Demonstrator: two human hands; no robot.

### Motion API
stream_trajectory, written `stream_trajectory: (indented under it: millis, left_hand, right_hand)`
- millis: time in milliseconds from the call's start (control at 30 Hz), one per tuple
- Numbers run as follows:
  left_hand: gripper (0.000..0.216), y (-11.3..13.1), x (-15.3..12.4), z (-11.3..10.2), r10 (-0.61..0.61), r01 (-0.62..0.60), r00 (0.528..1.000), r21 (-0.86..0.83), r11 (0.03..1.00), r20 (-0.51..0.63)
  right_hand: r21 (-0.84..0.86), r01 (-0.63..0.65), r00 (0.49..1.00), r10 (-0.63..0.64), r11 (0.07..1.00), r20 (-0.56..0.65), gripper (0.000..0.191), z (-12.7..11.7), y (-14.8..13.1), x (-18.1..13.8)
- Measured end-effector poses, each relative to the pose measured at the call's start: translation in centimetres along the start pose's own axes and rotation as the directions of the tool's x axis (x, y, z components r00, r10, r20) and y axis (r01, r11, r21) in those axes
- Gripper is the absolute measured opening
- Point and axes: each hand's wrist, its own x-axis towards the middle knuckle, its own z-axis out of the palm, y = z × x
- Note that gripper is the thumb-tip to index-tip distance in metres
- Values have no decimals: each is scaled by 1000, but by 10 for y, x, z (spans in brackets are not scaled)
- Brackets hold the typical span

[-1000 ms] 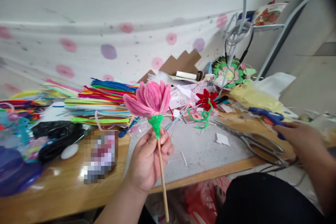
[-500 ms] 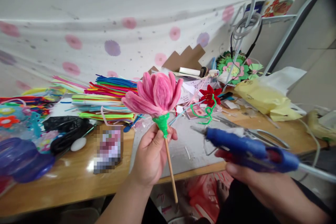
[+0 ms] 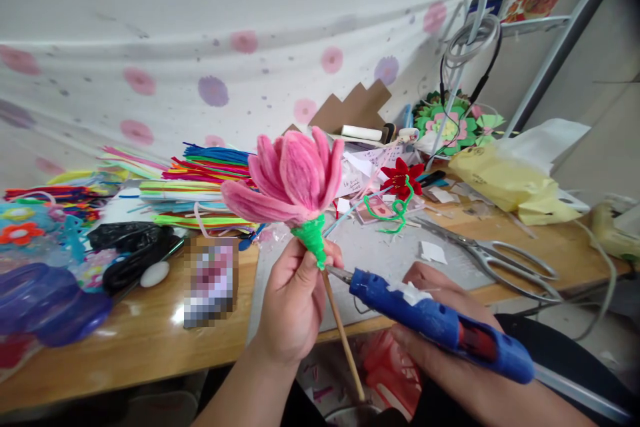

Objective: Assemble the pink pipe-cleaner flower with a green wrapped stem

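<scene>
My left hand [image 3: 294, 300] is closed around a wooden stick [image 3: 344, 340], just under the green wrapped base [image 3: 311, 238] of a pink pipe-cleaner flower [image 3: 287, 177]. The flower leans up and to the left over the table. My right hand [image 3: 440, 347] grips a blue hot glue gun [image 3: 440, 323]. Its metal nozzle [image 3: 339, 273] points left and touches the stick right below the green base.
Stacks of coloured pipe cleaners [image 3: 200, 187] lie behind the flower. Large scissors [image 3: 500, 257], a small red flower [image 3: 400, 177], a yellow bag [image 3: 510, 183] and paper scraps sit on the wooden table [image 3: 125, 353]. A purple lid [image 3: 45, 303] and black items are at left.
My right hand picked the glue gun up from the table at right and swung it left; its nozzle now meets the stick. The flower tilted a little more to the left.
</scene>
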Motion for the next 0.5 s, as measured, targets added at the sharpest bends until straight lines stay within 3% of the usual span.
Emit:
stream_trajectory:
  millis: [167,500]
  left_hand:
    - [12,-1,0,1,-26,28,999,-53,998,27]
    - [14,-5,0,1,-4,4,999,6,1000,45]
  right_hand:
    - [-66,35,999,-36,997,-19,21,1,4,0]
    - [-106,18,999,-21,994,-29,23,-1,10,-1]
